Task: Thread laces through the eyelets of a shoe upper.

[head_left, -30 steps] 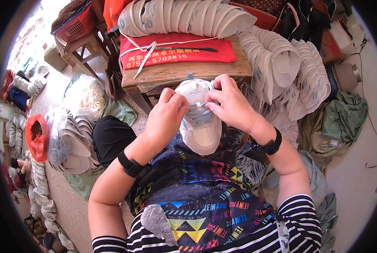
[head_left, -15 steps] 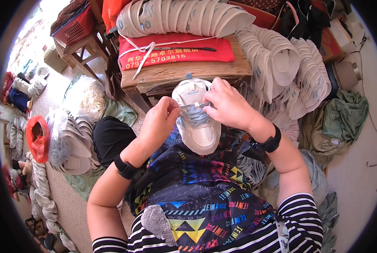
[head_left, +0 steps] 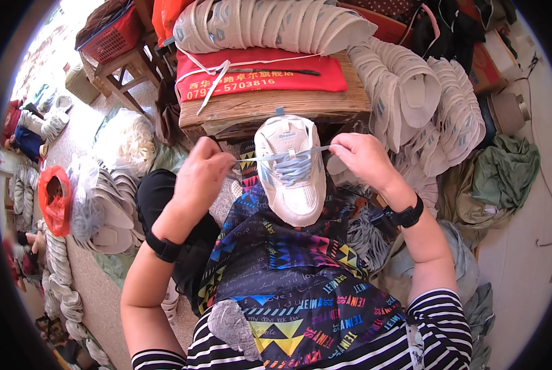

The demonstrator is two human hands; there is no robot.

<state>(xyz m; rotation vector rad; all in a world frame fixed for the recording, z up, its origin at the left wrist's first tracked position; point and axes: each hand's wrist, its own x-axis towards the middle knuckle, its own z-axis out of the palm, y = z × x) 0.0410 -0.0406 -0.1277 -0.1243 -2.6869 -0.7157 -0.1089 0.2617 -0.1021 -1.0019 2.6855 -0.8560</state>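
A white sneaker [head_left: 291,188] with pale blue laces rests toe-down on my patterned apron [head_left: 288,271], its tongue toward the wooden bench. My left hand [head_left: 203,174] pinches one end of the lace [head_left: 288,154] to the left of the shoe. My right hand [head_left: 363,159] grips the other end on the right. The lace runs taut across the top eyelets between both hands. Each wrist wears a black watch.
A wooden bench [head_left: 276,108] with a red cushion [head_left: 260,77] stands just beyond the shoe. Stacks of grey shoe uppers [head_left: 270,24] lie on it and pile up at right [head_left: 424,111]. A red crate [head_left: 115,34], plastic bags of soles [head_left: 106,197] and green cloth [head_left: 504,172] surround me.
My hands have drawn apart from over the shoe's tongue, pulling the lace ends out sideways until the lace is taut. The shoe sits a little lower on my lap.
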